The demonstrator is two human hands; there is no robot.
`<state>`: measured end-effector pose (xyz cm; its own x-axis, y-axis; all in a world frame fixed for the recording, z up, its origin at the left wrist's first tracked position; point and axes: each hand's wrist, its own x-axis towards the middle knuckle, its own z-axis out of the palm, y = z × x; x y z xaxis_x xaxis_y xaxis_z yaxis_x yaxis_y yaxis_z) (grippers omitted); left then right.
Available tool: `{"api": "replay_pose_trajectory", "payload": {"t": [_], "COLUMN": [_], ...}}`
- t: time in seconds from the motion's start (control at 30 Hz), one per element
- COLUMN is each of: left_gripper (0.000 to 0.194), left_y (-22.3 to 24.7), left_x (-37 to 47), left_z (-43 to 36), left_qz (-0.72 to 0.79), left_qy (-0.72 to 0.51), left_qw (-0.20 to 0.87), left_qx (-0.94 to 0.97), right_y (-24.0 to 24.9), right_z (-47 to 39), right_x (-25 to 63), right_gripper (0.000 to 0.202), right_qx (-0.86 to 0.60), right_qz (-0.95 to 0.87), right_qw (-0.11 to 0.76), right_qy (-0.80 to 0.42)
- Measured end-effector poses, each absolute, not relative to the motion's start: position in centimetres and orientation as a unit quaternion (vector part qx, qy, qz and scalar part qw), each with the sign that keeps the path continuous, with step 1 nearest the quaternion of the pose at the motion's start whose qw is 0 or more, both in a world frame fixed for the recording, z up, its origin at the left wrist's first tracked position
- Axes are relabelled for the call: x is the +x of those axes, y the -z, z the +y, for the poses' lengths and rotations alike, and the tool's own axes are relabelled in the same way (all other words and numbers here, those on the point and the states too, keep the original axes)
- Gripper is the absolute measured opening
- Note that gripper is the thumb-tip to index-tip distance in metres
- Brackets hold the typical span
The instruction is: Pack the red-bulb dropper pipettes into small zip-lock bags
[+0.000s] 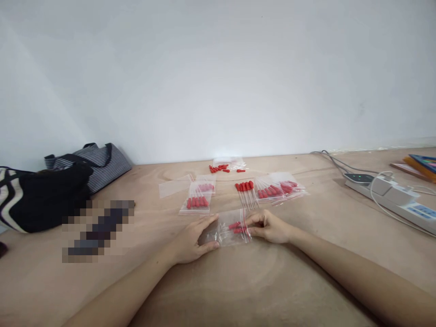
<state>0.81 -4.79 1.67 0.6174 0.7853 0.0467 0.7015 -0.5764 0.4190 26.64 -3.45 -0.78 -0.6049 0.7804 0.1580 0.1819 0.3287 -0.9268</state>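
A clear zip bag (228,238) lies on the wooden table between my hands, with red-bulbed droppers (240,230) inside. My left hand (192,240) holds the bag's left end between thumb and fingers. At the bag's right, open-looking end, my right hand (267,227) has its fingers closed by the red bulbs; whether they grip a bulb or the bag edge is hard to tell. Just beyond, several loose droppers (245,187) lie side by side, red bulbs away from me. Filled bags (198,202) sit at the left, and more filled bags (270,191) at the right.
Loose red bulbs (218,168) and a clear bag lie near the wall. Black and striped bags (102,165) stand at the left beside a blurred dark object. A white power strip (391,195) with cables and some books (422,165) are at the right.
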Motion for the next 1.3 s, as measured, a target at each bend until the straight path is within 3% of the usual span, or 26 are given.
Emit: {"api": "replay_pose_trajectory", "payload": {"t": [0.13, 0.37, 0.6, 0.73, 0.87, 0.93, 1.03, 1.17, 1.3], "left_gripper": [0.061, 0.062, 0.061, 0.061, 0.062, 0.062, 0.062, 0.063, 0.062], "left_y": [-1.8, -2.1, -1.8, -1.8, -2.0, -2.0, -2.0, -2.0, -1.9], "left_x": [0.9, 1.1, 0.9, 0.9, 1.0, 0.9, 0.9, 0.8, 0.8], "left_z": [-4.8, -4.8, -4.7, -4.8, -4.8, -4.8, -4.8, -4.9, -4.8], "left_qz": [0.429, 0.428, 0.420, 0.426, 0.434, 0.432, 0.433, 0.435, 0.426], "left_qy": [-0.104, -0.094, -0.107, -0.105, -0.100, -0.100, -0.100, -0.100, -0.103], "left_qw": [0.176, 0.175, 0.173, 0.171, 0.176, 0.181, 0.186, 0.193, 0.191], "left_qx": [0.880, 0.882, 0.884, 0.882, 0.878, 0.878, 0.876, 0.874, 0.878], "right_y": [0.7, 1.9, 1.7, 2.2, 1.0, -0.3, -2.2, -2.7, -2.0], "right_z": [-3.3, -2.8, -2.2, -2.0, -0.6, 0.9, 3.8, 6.8, 8.0], "right_x": [26.1, 24.6, 24.2, 23.8, 25.2, 26.5, 27.9, 27.9, 26.9], "right_gripper": [0.025, 0.025, 0.028, 0.024, 0.014, 0.010, 0.014, 0.024, 0.021], "right_qx": [-0.349, -0.464, -0.392, -0.451, -0.491, -0.537, -0.666, -0.724, -0.739], "right_qz": [-0.751, -0.687, -0.657, -0.638, -0.662, -0.678, -0.659, -0.619, -0.605], "right_qw": [0.305, 0.389, 0.364, 0.401, 0.315, 0.308, 0.291, 0.269, 0.260], "right_qy": [-0.470, -0.402, -0.531, -0.479, -0.470, -0.397, -0.193, -0.143, -0.145]}}
